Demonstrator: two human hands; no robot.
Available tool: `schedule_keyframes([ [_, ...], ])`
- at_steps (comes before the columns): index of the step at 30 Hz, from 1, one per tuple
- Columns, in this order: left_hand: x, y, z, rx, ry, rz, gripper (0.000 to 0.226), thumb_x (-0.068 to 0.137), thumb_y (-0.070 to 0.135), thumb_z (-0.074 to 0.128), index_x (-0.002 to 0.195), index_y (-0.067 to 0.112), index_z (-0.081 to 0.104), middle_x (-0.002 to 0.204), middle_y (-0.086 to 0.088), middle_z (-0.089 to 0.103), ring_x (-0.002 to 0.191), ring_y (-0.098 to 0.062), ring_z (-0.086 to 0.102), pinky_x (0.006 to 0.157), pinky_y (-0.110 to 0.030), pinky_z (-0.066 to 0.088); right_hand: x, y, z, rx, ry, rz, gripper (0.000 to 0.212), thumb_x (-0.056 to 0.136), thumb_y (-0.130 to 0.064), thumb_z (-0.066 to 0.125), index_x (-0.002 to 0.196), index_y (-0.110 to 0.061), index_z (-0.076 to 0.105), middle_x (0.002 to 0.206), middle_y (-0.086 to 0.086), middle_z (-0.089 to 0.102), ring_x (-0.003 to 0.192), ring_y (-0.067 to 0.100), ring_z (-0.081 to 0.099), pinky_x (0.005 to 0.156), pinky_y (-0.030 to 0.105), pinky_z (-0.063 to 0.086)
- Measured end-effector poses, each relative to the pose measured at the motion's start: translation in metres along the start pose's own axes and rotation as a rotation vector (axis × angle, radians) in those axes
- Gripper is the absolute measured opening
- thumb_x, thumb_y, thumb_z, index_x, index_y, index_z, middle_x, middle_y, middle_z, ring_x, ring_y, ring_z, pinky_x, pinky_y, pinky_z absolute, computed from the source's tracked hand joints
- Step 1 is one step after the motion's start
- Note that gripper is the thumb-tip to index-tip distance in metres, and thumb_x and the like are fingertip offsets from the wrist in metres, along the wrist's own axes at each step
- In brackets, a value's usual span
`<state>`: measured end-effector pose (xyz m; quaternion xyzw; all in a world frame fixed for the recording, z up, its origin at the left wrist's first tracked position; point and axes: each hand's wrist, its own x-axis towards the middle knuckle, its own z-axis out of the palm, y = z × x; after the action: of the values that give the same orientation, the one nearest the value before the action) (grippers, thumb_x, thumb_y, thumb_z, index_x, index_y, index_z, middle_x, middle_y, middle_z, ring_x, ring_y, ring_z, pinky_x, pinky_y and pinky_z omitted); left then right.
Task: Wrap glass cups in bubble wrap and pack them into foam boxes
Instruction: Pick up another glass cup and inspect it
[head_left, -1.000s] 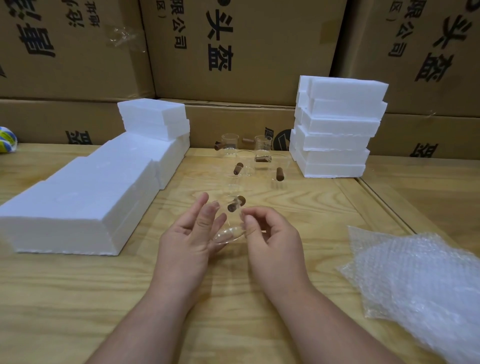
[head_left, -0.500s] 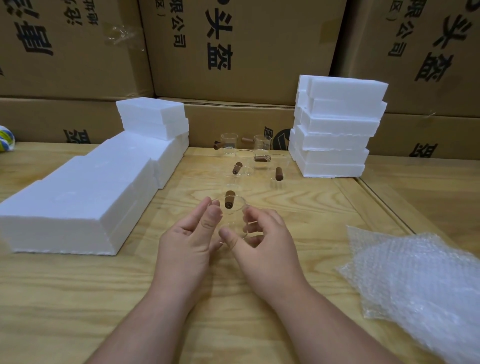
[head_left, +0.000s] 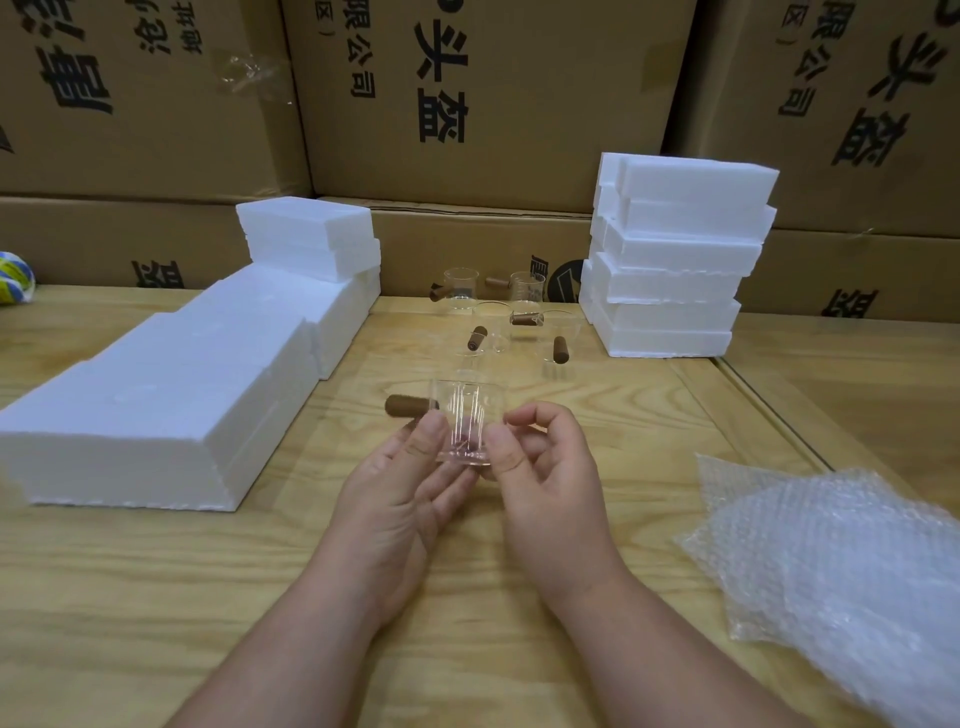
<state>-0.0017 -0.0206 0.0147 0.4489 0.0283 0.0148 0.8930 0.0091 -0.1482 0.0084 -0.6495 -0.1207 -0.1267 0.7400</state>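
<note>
Even, diffuse overhead light, moderately bright; soft faint shadows under the hands and beside the foam boxes (head_left: 156, 410), whose white tops wash out; bubble wrap (head_left: 841, 577) glints slightly; wide-angle bowing at edges; mild overall softness.

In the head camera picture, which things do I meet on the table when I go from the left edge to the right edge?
Colourful ball → long row of foam boxes → glass cup held between the left hand and the right hand → tall stack of foam boxes → bubble wrap.
</note>
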Motion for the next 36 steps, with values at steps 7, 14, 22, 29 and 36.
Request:
schedule_keyframes([
  [7,-0.006,-0.001,0.006,0.108,-0.062,0.022,0.040,0.069,0.035,0.079,0.107,0.023,0.077,0.116,-0.006,0.077,0.108,-0.023,0.074,0.097,-0.044,0.052,-0.001,0.002,0.004,-0.069,-0.005,0.041,0.070,0.057,-0.074,0.080,0.110,-0.036,0.054,0.102,-0.010,0.069,0.086,0.004,0.068,0.071,0.022,0.055],
  [14,-0.005,-0.004,0.005,0.132,-0.105,0.047,0.033,0.075,0.041,0.074,0.107,0.037,0.079,0.123,-0.005,0.075,0.115,-0.022,0.071,0.093,-0.035,0.059,-0.001,0.003,0.004,-0.077,0.004,0.024,0.054,0.065,-0.063,0.074,0.106,-0.034,0.055,0.110,0.002,0.067,0.088,0.023,0.071,0.074,0.032,0.060],
  [22,-0.004,-0.004,0.005,0.141,-0.103,0.055,0.058,0.076,0.040,0.072,0.132,0.027,0.063,0.126,-0.003,0.073,0.115,-0.022,0.071,0.092,-0.041,0.060,-0.001,0.004,0.002,-0.057,0.008,0.038,0.053,0.067,-0.060,0.073,0.109,-0.033,0.055,0.110,0.001,0.066,0.090,0.028,0.072,0.077,0.043,0.062],
  [29,0.001,-0.006,-0.001,0.077,-0.022,0.032,0.032,0.083,0.040,0.069,0.112,0.031,0.079,0.127,-0.005,0.072,0.120,-0.034,0.068,0.106,-0.054,0.049,0.001,0.007,0.000,-0.047,-0.023,0.042,0.034,0.092,-0.039,0.069,0.121,-0.024,0.062,0.113,0.002,0.070,0.087,0.014,0.074,0.068,0.022,0.056],
  [36,0.003,-0.012,0.001,0.198,0.042,0.097,0.038,0.076,0.042,0.076,0.108,0.022,0.075,0.112,-0.008,0.078,0.107,-0.028,0.074,0.090,-0.038,0.060,0.003,0.008,-0.002,-0.148,0.052,0.038,0.053,0.068,-0.056,0.083,0.112,-0.043,0.055,0.107,-0.011,0.062,0.081,-0.001,0.064,0.068,0.015,0.051],
])
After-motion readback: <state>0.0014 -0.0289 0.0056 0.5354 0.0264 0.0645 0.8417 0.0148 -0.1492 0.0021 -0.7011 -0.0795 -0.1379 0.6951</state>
